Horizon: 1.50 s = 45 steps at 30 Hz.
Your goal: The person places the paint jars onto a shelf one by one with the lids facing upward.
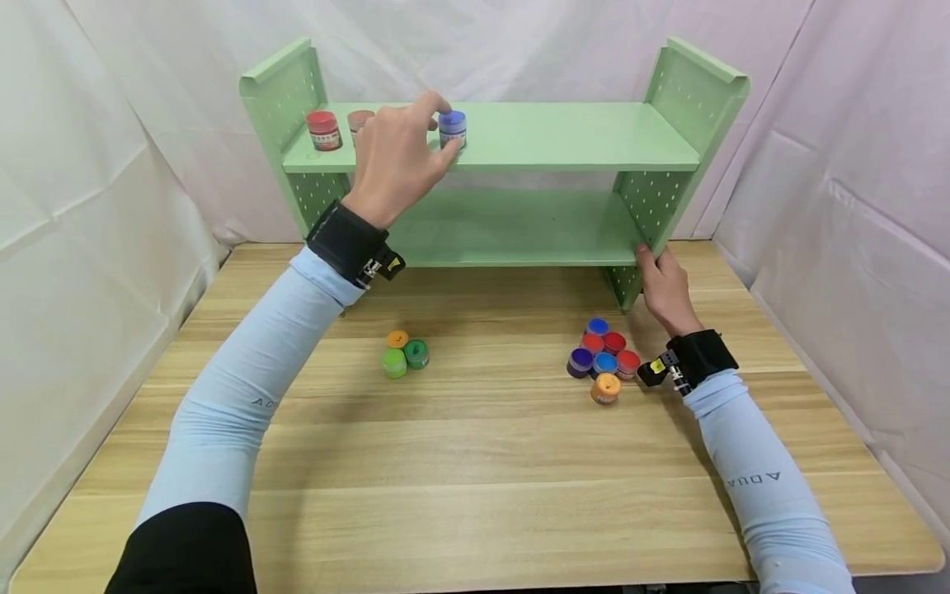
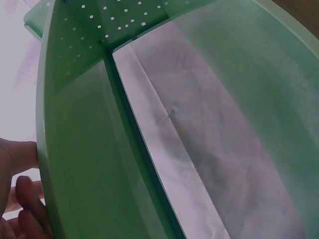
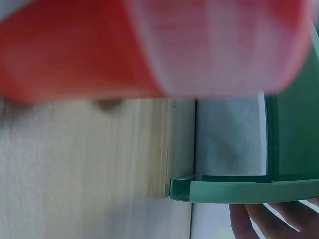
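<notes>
My left hand point(image 1: 401, 157) is at the upper board of a green two-tier shelf point(image 1: 564, 136), pinching a small blue-lidded paint jar point(image 1: 453, 128) between thumb and fingers. To its left stands a red paint jar point(image 1: 324, 132). A dull red-lidded jar point(image 1: 359, 120) beside that is partly hidden behind the hand. In the left wrist view, curled fingers point(image 2: 31, 199) show past the shelf's edge, but the jar does not. My right hand point(image 1: 665, 289) grips the lower right side panel point(image 1: 644, 235) of the shelf; its fingers point(image 3: 271, 219) lie against the outer face in the right wrist view.
On the wooden table point(image 1: 475, 462), an orange jar point(image 1: 397, 339), a light green jar point(image 1: 394, 363) and a dark green jar point(image 1: 417, 354) stand left of centre. Several red, blue, purple and orange jars point(image 1: 606, 388) cluster near the right wrist. A blurred red jar point(image 3: 149, 50) fills the right wrist view's top.
</notes>
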Each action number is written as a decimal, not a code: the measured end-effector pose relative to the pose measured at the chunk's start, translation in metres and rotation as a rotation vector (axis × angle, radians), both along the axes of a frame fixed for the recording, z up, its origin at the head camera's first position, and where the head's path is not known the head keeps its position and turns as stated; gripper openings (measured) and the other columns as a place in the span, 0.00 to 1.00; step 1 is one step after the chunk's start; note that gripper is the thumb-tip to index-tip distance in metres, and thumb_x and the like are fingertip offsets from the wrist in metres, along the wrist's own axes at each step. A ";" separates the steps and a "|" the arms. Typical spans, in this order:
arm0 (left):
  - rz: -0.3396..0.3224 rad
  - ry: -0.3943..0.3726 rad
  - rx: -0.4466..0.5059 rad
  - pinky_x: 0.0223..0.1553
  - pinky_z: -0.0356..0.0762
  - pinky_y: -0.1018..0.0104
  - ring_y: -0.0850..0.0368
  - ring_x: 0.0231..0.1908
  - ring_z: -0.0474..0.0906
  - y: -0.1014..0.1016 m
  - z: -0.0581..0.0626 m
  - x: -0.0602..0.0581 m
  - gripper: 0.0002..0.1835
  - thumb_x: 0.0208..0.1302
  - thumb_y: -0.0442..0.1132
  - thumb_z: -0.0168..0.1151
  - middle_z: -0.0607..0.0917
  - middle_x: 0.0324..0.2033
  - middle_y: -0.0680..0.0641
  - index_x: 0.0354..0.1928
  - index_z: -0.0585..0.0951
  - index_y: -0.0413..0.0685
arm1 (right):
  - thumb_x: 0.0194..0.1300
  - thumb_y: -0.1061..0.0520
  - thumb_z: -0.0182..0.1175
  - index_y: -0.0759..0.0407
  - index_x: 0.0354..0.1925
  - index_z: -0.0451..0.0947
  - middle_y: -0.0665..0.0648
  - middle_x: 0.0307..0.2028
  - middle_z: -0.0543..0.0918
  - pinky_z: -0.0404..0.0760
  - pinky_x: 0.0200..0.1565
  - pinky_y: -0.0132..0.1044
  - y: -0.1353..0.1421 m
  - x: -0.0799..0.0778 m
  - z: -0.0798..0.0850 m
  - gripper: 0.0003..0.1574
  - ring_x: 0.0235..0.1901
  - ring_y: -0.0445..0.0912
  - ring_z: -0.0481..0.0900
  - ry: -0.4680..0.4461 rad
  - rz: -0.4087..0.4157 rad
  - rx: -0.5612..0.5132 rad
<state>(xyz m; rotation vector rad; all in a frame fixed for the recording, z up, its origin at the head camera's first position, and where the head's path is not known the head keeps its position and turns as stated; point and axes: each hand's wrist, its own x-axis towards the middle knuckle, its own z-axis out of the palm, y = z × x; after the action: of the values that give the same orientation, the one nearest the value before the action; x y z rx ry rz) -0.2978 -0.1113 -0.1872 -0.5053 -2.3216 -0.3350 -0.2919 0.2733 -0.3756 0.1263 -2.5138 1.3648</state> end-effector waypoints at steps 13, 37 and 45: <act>-0.116 0.177 0.053 0.21 0.62 0.65 0.57 0.30 0.76 -0.008 -0.017 0.018 0.14 0.63 0.49 0.57 0.83 0.35 0.50 0.40 0.78 0.45 | 0.72 0.32 0.33 0.47 0.75 0.51 0.64 0.60 0.71 0.75 0.42 0.48 0.001 0.002 0.003 0.41 0.50 0.58 0.74 0.011 -0.008 0.018; -0.312 -0.031 0.138 0.21 0.65 0.67 0.66 0.18 0.69 -0.048 -0.123 0.034 0.09 0.63 0.46 0.59 0.82 0.25 0.56 0.32 0.80 0.48 | 0.72 0.32 0.33 0.50 0.74 0.52 0.64 0.58 0.72 0.75 0.41 0.47 0.000 0.003 0.004 0.41 0.50 0.57 0.75 0.015 -0.011 0.026; -0.327 -0.586 -0.109 0.32 0.73 0.65 0.64 0.29 0.77 -0.069 -0.141 0.033 0.10 0.60 0.49 0.64 0.83 0.29 0.59 0.40 0.84 0.54 | 0.72 0.31 0.33 0.50 0.74 0.52 0.64 0.59 0.72 0.75 0.43 0.49 0.000 0.003 0.005 0.42 0.50 0.57 0.74 0.009 -0.005 0.023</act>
<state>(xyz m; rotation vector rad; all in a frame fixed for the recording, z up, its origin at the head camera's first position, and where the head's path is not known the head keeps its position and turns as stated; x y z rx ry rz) -0.2650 -0.1807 -0.3280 -0.9485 -2.8293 -0.5749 -0.2887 0.2736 -0.3707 0.1309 -2.5214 1.3312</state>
